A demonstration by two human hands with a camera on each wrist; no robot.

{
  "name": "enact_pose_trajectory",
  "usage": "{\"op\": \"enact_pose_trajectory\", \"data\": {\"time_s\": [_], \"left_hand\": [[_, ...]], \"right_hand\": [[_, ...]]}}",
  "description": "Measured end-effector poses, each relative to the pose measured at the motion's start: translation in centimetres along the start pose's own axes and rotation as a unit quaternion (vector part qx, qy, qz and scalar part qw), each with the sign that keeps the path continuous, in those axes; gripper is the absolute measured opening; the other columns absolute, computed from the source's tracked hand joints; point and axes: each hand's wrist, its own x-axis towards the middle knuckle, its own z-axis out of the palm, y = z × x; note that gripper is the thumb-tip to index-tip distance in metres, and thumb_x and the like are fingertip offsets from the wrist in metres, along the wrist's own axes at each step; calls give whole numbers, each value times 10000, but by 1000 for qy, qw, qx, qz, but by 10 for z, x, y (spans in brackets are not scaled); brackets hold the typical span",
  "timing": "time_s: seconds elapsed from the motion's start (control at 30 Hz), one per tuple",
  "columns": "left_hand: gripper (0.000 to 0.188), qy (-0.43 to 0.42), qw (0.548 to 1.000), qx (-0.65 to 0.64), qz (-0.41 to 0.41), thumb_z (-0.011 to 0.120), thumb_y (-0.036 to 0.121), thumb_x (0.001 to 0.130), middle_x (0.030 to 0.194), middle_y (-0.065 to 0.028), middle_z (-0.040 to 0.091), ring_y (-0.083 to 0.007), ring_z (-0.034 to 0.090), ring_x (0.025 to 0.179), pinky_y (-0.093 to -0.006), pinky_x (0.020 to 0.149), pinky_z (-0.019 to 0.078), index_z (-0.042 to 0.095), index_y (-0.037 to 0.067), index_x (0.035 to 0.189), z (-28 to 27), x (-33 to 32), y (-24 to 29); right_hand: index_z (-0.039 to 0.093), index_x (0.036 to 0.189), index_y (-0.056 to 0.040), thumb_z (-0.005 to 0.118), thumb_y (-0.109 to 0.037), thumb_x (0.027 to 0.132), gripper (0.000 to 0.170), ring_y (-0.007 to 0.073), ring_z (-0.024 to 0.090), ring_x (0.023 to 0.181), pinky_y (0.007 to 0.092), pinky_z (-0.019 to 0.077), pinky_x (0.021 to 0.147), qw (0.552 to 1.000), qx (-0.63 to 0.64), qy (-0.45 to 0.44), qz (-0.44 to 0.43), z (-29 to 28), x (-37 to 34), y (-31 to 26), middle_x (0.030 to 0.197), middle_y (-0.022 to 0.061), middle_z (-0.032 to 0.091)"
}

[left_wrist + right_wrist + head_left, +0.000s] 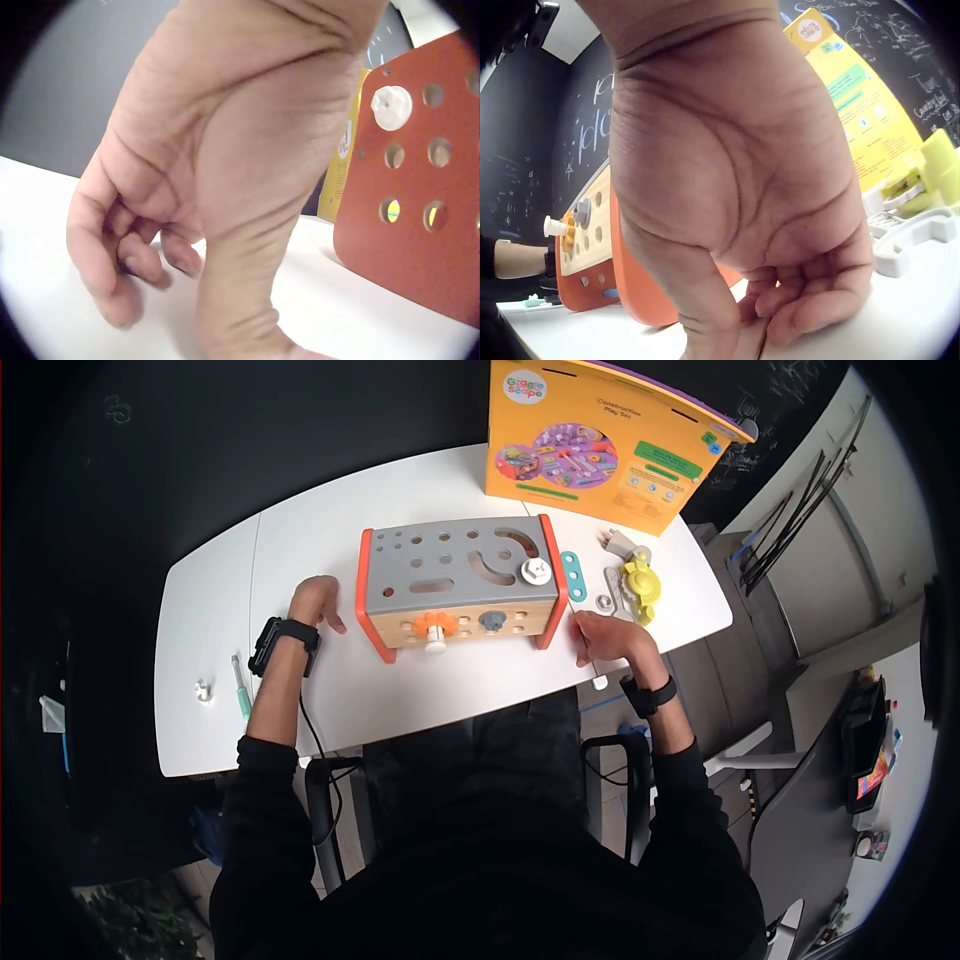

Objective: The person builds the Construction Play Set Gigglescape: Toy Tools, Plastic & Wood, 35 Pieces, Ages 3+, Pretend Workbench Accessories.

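A toy workbench (pixel 460 575) with a grey top, wooden front and red end panels stands between the hands. A white bolt (pixel 536 571) sits at the top's right corner; an orange gear (pixel 436 624) with a white bolt and a grey nut (pixel 492 621) are on the front. My left hand (pixel 316 603) rests on the table left of the red panel (pixel 409 172), fingers loosely curled around nothing. By the right panel, my right hand (pixel 612 637) touches the tabletop near the front edge, its fingers loosely bent over a dark seam (pixel 763 337) with no object showing in them.
Right of the workbench lie a teal strip (pixel 573 577), a grey nut (pixel 604 603), grey pieces and a yellow toy piece (pixel 641 588). A teal-handled screwdriver (pixel 241 688) and a white piece (pixel 203 691) lie far left. A yellow box (pixel 600 450) stands behind.
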Motion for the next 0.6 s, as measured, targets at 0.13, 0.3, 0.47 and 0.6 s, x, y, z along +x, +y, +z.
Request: {"op": "enact_pose_trajectory", "data": {"time_s": [0.13, 0.3, 0.47, 0.6], "left_hand": [[547, 18, 999, 18, 26, 971, 306, 505, 726, -167, 690, -291, 684, 641, -374, 599, 549, 654, -78, 730, 3, -4, -2], [541, 25, 999, -5, 35, 971, 310, 484, 685, -152, 674, -287, 674, 617, -370, 574, 534, 647, -69, 696, 2, -7, -3], [538, 35, 999, 9, 29, 972, 299, 482, 673, -153, 662, -283, 668, 607, -368, 563, 528, 647, -68, 704, 0, -11, 2], [533, 25, 999, -7, 27, 973, 284, 484, 670, -159, 655, -286, 667, 607, -373, 574, 532, 642, -72, 703, 0, -7, -1]], "right_hand": [[516, 1109, -32, 760, -146, 760, 441, 360, 582, 1108, 403, 470, 902, 1000, 11, -18, 3, -3, 2, -3, 1143, 184, 601], [507, 1102, -25, 758, -134, 761, 437, 362, 580, 1107, 403, 469, 901, 1000, -9, -23, 6, -6, 0, -10, 1169, 188, 584], [502, 1112, -22, 770, -129, 753, 461, 365, 577, 1110, 404, 467, 906, 1000, -7, -15, 1, 2, 3, 2, 1171, 187, 582], [491, 1036, -46, 804, -130, 749, 433, 269, 580, 888, 353, 459, 780, 999, 12, 18, -25, 4, 5, 7, 1013, 114, 552]]}}
